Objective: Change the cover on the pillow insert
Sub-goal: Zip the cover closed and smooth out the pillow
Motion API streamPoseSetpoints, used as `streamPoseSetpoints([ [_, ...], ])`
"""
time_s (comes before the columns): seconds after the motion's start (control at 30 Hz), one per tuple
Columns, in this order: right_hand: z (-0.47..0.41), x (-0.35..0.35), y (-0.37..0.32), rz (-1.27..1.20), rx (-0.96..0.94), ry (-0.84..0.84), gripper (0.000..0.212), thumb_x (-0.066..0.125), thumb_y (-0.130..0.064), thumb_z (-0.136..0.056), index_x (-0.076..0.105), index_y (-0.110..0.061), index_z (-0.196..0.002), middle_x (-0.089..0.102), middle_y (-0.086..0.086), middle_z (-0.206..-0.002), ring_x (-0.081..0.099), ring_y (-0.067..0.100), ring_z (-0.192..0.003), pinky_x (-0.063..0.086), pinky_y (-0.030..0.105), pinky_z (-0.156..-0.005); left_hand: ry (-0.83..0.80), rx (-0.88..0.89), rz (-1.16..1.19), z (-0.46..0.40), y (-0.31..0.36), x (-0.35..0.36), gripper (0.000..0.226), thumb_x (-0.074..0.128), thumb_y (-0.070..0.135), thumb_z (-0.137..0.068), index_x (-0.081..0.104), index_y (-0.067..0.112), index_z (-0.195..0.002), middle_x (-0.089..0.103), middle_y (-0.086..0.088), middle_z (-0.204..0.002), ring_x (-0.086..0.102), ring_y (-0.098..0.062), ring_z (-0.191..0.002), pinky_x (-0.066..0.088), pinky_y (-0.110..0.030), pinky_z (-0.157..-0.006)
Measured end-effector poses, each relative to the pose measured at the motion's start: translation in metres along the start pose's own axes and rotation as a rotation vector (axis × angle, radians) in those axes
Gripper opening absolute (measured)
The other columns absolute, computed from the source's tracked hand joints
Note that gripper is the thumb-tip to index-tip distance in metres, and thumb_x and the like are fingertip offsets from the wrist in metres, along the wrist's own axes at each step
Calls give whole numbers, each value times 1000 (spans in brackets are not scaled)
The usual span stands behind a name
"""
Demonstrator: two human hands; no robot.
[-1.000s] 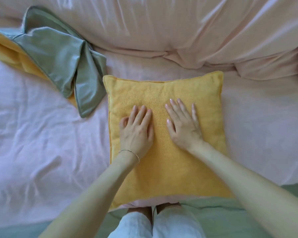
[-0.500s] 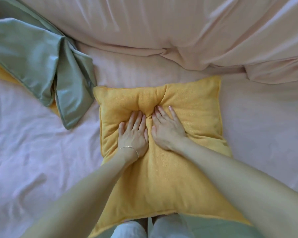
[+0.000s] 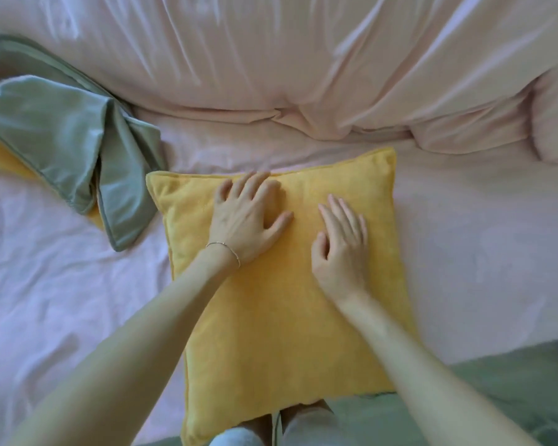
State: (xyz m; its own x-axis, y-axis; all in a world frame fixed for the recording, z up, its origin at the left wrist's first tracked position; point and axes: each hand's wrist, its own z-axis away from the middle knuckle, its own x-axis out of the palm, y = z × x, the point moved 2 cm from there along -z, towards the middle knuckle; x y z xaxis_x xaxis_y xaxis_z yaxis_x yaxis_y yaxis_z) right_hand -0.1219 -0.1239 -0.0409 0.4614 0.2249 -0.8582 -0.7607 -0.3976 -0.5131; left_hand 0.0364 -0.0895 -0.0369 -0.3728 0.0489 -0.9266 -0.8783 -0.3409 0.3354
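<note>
Resting flat with fingers relaxed, left hand (image 3: 247, 218) and right hand (image 3: 342, 249) touch one yellow pillow (image 3: 281, 317).

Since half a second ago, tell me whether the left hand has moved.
Yes. The left hand slid up the yellow pillow toward its far edge, apart from the right hand.

A single wide-angle view, worn on the person's head, looks steeply down and forward over the edge of a bed (image 3: 464, 252). It sits close: both forearms enter from the bottom corners, and the hands, left (image 3: 245, 217) and right (image 3: 340, 249), lie near the centre on a yellow pillow (image 3: 271, 333). The person's legs (image 3: 287, 429) show at the bottom edge, and straight lines bow toward the borders.
</note>
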Motion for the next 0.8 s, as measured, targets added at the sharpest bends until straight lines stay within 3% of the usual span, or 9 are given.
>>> streamPoseSetpoints([
  [0.1,47,-8,8,83,100,-6,55,32,-24,-85,43,-10,-137,30,10,-149,18,18,-139,9,50,-113,-213,-10,-80,-15,4,9,72,12,70,-78,26,38,-141,31,8,-150,21,-16,-139,15,-44,-110],
  [0.2,68,-7,8,164,132,-81,58,29,-31,-88,31,-12,-142,17,5,-151,8,15,-141,2,55,-110,-218,-187,5,-7,-15,17,63,21,66,-85,33,35,-138,36,7,-146,28,-15,-135,20,-41,-107],
  [0.3,49,-4,7,206,26,-174,57,32,-32,-86,38,-15,-140,27,5,-150,13,18,-139,3,58,-108,-115,-414,46,36,-32,17,51,33,55,-91,39,29,-134,43,2,-140,35,-20,-130,25,-41,-103],
  [0.4,17,-1,6,276,-121,-226,58,35,-35,-82,46,-14,-136,37,9,-146,23,23,-137,8,64,-103,-91,-689,10,95,-37,14,59,28,60,-88,45,21,-129,50,-9,-128,41,-30,-119,29,-44,-96],
  [0.5,1,3,0,286,-184,-244,61,34,-38,-83,44,-10,-136,35,13,-147,28,28,-137,5,63,-103,-143,-815,-3,138,-31,8,80,14,68,-75,49,13,-120,53,-15,-115,46,-33,-112,31,-45,-92],
  [0.57,2,5,-3,314,-212,-236,60,33,-39,-85,46,-9,-135,37,15,-145,30,30,-136,6,63,-103,-199,-848,-9,155,-24,7,72,20,68,-78,50,13,-113,55,-12,-110,48,-30,-109,30,-42,-92],
  [0.67,9,3,-2,261,-186,-225,56,31,-36,-90,43,-7,-137,34,14,-147,26,28,-138,2,60,-106,-95,-753,47,166,-8,4,57,27,59,-76,50,14,-104,56,-9,-103,52,-29,-102,31,-40,-87],
  [0.73,23,1,-5,198,-219,-212,51,32,-28,-91,42,-7,-136,35,13,-147,25,24,-138,4,58,-110,91,-498,87,158,4,0,39,37,37,-75,49,16,-105,60,-9,-105,53,-28,-100,31,-37,-84],
  [0.8,41,2,-8,167,-291,-222,49,35,-22,-90,43,-7,-136,38,11,-145,28,22,-137,9,53,-112,168,-239,95,137,15,0,39,42,21,-76,54,15,-113,62,-8,-118,51,-24,-114,32,-36,-90],
])
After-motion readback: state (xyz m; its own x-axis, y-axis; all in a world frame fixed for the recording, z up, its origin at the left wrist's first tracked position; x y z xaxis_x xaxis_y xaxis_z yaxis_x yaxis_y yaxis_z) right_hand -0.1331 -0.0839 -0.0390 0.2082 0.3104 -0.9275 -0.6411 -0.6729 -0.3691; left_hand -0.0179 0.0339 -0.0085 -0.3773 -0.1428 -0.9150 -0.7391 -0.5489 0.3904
